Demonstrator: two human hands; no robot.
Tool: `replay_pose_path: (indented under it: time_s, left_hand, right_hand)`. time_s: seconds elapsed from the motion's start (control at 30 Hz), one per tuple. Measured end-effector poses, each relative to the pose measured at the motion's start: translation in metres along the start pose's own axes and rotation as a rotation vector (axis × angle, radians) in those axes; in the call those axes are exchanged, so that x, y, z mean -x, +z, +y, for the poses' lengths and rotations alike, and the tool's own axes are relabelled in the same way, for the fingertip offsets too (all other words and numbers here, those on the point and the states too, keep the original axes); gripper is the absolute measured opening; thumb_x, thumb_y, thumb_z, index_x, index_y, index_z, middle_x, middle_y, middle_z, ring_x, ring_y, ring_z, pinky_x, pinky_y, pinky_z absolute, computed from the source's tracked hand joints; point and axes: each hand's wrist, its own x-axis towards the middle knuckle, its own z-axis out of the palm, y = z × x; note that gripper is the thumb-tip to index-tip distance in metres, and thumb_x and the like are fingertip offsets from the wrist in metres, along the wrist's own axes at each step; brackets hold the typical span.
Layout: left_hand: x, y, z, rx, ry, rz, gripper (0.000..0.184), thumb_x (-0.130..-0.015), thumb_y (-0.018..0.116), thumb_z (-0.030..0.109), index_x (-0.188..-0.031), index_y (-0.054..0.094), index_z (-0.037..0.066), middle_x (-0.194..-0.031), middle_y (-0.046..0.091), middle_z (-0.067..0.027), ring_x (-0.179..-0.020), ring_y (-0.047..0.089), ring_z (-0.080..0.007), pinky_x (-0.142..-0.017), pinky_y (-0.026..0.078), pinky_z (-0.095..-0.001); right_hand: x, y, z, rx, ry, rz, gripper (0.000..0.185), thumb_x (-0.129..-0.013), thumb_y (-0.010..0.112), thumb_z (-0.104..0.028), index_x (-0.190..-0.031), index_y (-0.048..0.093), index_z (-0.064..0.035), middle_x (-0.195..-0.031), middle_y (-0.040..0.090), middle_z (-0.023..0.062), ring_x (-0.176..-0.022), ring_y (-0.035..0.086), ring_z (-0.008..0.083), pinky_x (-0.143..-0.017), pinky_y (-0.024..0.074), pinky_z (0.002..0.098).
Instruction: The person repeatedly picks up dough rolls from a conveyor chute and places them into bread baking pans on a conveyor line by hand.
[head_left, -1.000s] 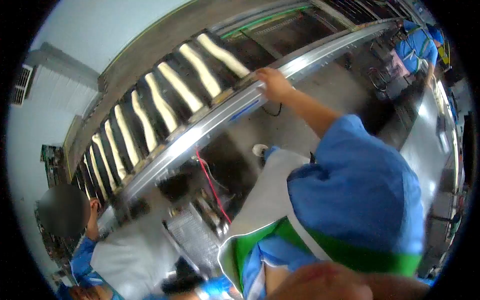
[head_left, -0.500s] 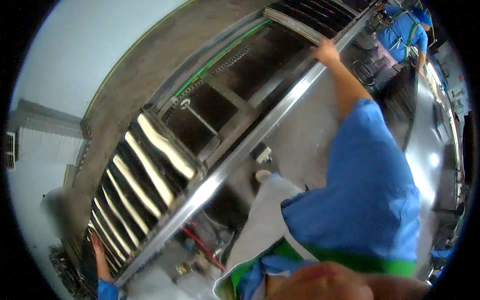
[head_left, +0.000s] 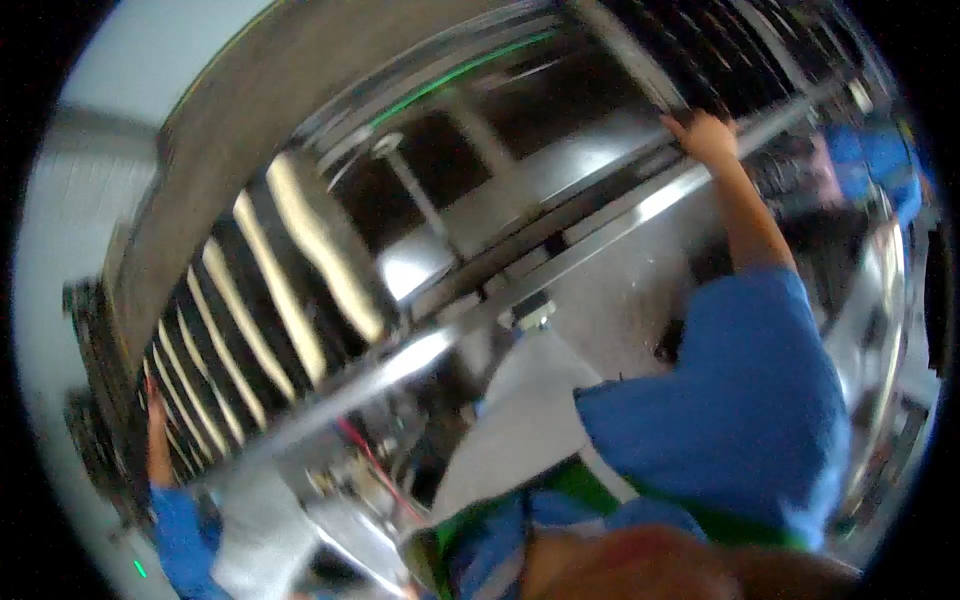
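My right hand [head_left: 705, 138] is closed on the near corner of a dark baking tray [head_left: 640, 60] at the upper right, its fingers curled at the tray's end rim. Narrow pale strips lie in that tray's black grooves. My right arm in a blue sleeve stretches forward over the metal rail [head_left: 420, 350] of a conveyor. To the left, another grooved black tray holds several long pale dough strips [head_left: 300, 225]. My left hand is outside the picture. The hand [head_left: 157, 440] at the far left end of that tray appears to be a co-worker's.
Between the trays lies the open conveyor frame, with a thin rod [head_left: 415, 190] and a green strip [head_left: 460, 80] along its far side. A co-worker in blue [head_left: 870, 165] is at the right. Red tubing [head_left: 370, 455] and blurred equipment lie below the rail.
My view has turned and blurred. The right-hand tray, with my hand on it, has shifted right, and the gap between the two trays looks wider.
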Motion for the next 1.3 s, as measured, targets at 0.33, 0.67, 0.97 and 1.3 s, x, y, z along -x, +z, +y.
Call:
replay_pose_path:
  time_s: [0.33, 0.67, 0.97, 1.3]
  left_hand:
    - [0.584, 0.236, 0.044, -0.56, -1.339, 0.377, 0.068, -0.078, 0.067, 0.038, -0.136, 0.043, 0.012, -0.132, 0.047, -0.0164, -0.124, 0.043, -0.0337, -0.1, 0.039, -0.0506]
    - [0.75, 0.253, 0.02, -0.577, -1.509, 0.637, 0.069, -0.074, 0.072, 0.039, -0.135, 0.045, 0.022, -0.143, 0.04, -0.009, -0.125, 0.046, -0.0275, -0.1, 0.039, -0.0447]
    - [0.827, 0.223, -0.059, -0.602, -1.334, 0.889, 0.062, -0.068, 0.06, 0.011, -0.129, 0.051, 0.014, -0.134, 0.049, -0.0136, -0.124, 0.044, -0.0312, -0.103, 0.032, -0.0497]
    - [0.911, 0.181, -0.099, -0.487, -1.514, 0.518, 0.052, -0.077, 0.06, 0.015, -0.128, 0.051, 0.02, -0.132, 0.05, -0.0046, -0.128, 0.041, -0.0254, -0.105, 0.03, -0.0514]
  right_hand:
    - [0.211, -0.035, -0.217, -0.356, -0.795, 0.012, 0.07, -0.084, 0.051, -0.063, -0.115, 0.058, -0.0017, -0.092, 0.066, 0.0223, -0.087, 0.064, 0.0408, -0.076, 0.0516, 0.0463]
    - [0.251, -0.02, -0.302, -0.244, -0.832, -0.074, 0.061, -0.089, 0.05, -0.053, -0.124, 0.054, -0.003, -0.117, 0.058, 0.0241, -0.108, 0.055, 0.0387, -0.091, 0.0439, 0.0443]
    - [0.461, -0.005, -0.402, 0.004, -1.665, 0.209, 0.048, -0.085, 0.063, -0.029, -0.125, 0.053, -0.0044, -0.132, 0.048, 0.0187, -0.124, 0.044, 0.0342, -0.105, 0.0343, 0.0432]
    - [0.861, 0.083, -0.537, 0.199, -2.748, -0.306, 0.055, -0.076, 0.069, -0.013, -0.128, 0.051, -0.0104, -0.139, 0.043, 0.0107, -0.128, 0.04, 0.0314, -0.107, 0.0339, 0.0431]
